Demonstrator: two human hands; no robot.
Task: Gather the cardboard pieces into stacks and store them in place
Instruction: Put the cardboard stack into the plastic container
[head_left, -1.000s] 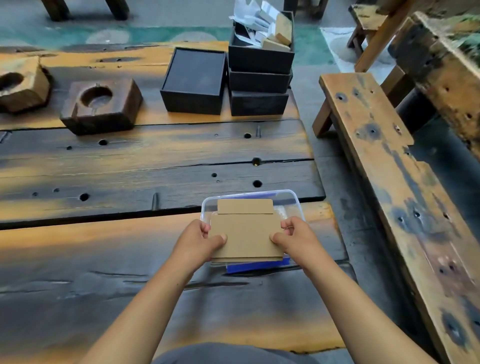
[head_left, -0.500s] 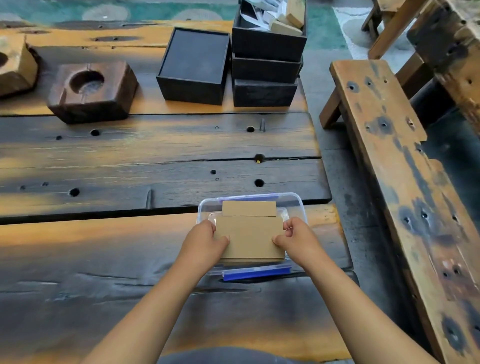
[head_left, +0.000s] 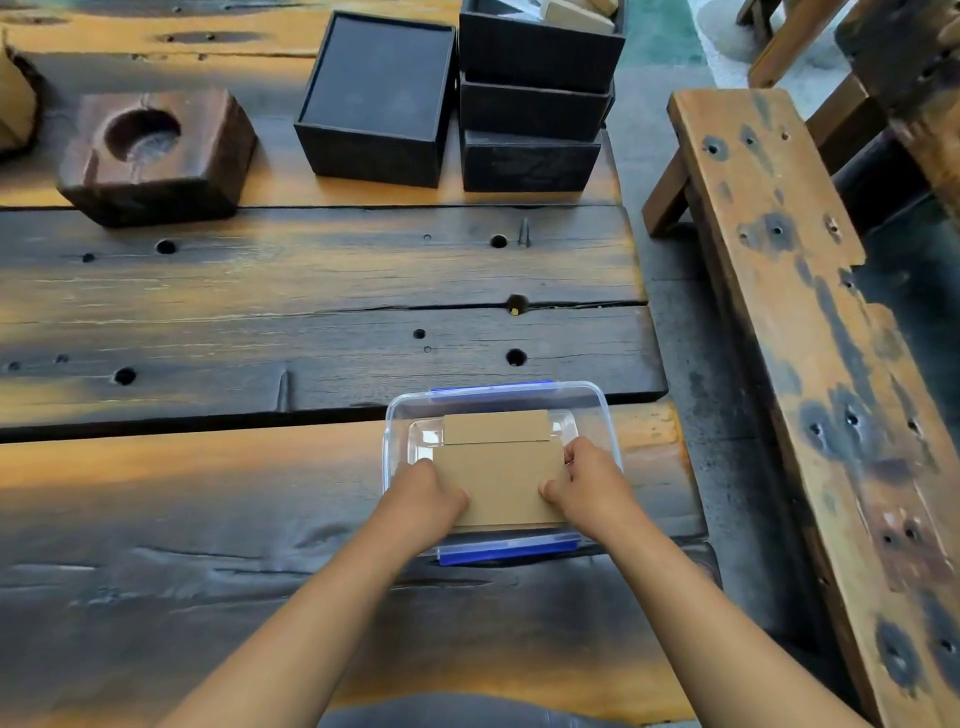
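Observation:
A stack of brown cardboard pieces (head_left: 500, 475) lies inside a clear plastic container (head_left: 597, 410) with blue clips, near the table's front right edge. My left hand (head_left: 423, 501) grips the stack's left edge and my right hand (head_left: 589, 486) grips its right edge. The top piece has a folded flap at its far end. How deep the stack sits in the container is hidden by my hands.
Black boxes (head_left: 376, 98) stand at the back, one stacked pile (head_left: 535, 104) holding more cardboard. A wooden block with a round hollow (head_left: 156, 156) sits at the back left. A worn wooden bench (head_left: 810, 332) runs along the right of the plank table (head_left: 260, 291).
The stack has gone lower and further forward into the container, with both hands still on it. My head has leaned closer, so the far boxes sit higher in view.

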